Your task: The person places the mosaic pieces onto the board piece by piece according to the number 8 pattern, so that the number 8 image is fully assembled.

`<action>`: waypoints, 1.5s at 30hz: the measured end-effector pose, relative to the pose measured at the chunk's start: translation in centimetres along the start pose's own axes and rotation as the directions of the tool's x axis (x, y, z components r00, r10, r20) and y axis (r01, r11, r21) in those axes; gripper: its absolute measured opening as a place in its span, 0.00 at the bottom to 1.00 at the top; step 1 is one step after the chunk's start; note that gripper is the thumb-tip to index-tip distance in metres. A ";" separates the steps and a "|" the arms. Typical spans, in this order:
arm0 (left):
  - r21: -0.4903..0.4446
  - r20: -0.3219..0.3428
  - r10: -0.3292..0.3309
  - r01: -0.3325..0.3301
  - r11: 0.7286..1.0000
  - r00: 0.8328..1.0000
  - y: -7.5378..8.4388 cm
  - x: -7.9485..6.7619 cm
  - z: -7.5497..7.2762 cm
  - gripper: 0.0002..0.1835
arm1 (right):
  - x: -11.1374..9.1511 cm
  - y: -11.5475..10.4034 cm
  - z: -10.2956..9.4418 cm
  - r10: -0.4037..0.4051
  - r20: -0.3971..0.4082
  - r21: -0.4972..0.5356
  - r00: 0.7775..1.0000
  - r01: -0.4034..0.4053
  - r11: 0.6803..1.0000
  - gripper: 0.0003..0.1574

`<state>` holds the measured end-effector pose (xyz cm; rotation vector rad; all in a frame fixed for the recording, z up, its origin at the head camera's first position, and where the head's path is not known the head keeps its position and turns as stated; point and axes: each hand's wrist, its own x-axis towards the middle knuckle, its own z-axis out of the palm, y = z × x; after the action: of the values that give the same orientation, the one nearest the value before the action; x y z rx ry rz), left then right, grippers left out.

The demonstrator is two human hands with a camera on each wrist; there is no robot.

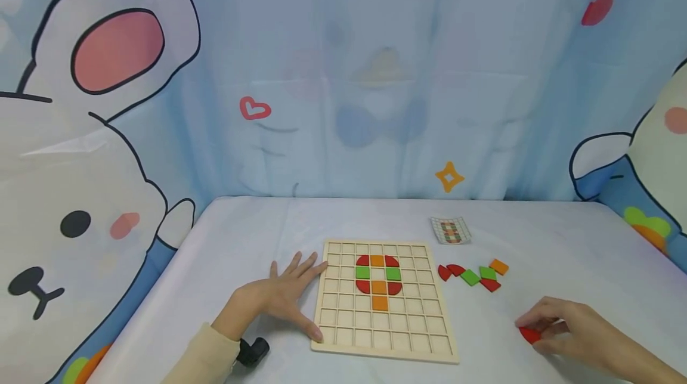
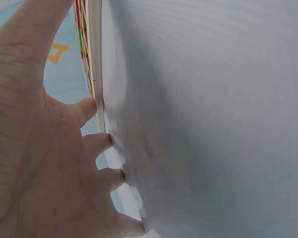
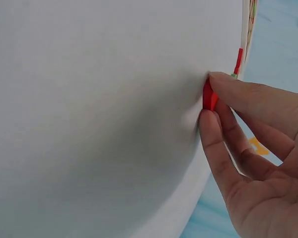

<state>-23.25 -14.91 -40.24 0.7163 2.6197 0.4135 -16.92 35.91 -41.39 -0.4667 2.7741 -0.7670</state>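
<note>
My right hand [image 1: 571, 333] pinches a red quarter-round tile [image 1: 530, 335] between thumb and fingers, right of the board and low over the white cloth. In the right wrist view that red tile [image 3: 207, 96] is seen edge-on at the fingertips. With fingers spread, my left hand [image 1: 287, 297] touches the left edge of a wooden grid board [image 1: 343, 327]. In the board's upper middle lie several red quarter-round tiles [image 1: 362, 286], orange squares [image 1: 379, 303] and two green squares [image 1: 393, 274], forming a rounded shape with a short orange stem.
Loose red, green [image 1: 470, 277] and orange [image 1: 499, 266] tiles lie right of the board. Behind them is a small pattern card [image 1: 451, 231] with a printed grid. A black cylindrical object [image 1: 253, 352] shows by the left wrist. A blue cartoon curtain [image 1: 343, 74] hangs behind the table.
</note>
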 end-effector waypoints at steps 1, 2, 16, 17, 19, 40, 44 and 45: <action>-0.001 0.001 0.002 -0.002 1.000 1.000 0.0 0.0 0.0 0.70 | 0.0 0.1 0.0 0.013 0.009 0.006 1.000 -0.013 1.000 0.19; -0.001 0.001 0.004 -0.004 1.000 1.000 0.1 0.0 0.0 0.70 | 0.1 0.1 -0.1 0.022 0.018 0.010 1.000 -0.022 1.000 0.19; 0.006 -0.001 -0.012 0.012 1.000 1.000 0.0 -0.1 0.0 0.70 | 0.8 -0.1 -0.1 0.043 0.049 0.031 0.998 -0.044 0.999 0.17; 0.004 -0.001 -0.012 0.012 1.000 1.000 0.0 -0.1 0.0 0.70 | 0.8 0.0 -0.1 0.031 0.049 0.031 0.998 -0.032 0.999 0.17; 0.001 0.000 -0.013 0.013 1.000 1.000 -0.1 -0.1 0.0 0.70 | 0.7 -0.1 -0.1 0.020 0.041 0.027 0.999 -0.021 0.999 0.17; 0.006 0.003 -0.022 0.022 1.000 1.000 0.2 0.1 -0.1 0.69 | 3.8 -6.0 0.8 -0.163 -0.116 0.010 0.980 0.165 0.986 0.15; 0.004 0.002 -0.016 0.016 1.000 1.000 0.2 0.1 0.0 0.70 | 4.5 -7.4 1.2 -0.207 -0.146 0.020 0.967 0.212 0.977 0.15; 0.006 0.001 -0.014 0.014 1.000 1.000 0.2 0.1 0.0 0.70 | 4.7 -7.8 1.3 -0.216 -0.151 0.028 0.965 0.222 0.975 0.15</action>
<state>-23.27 -14.66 -40.17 0.6995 2.6250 0.4015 -18.98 27.30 -38.96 -0.7471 2.8652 -0.9459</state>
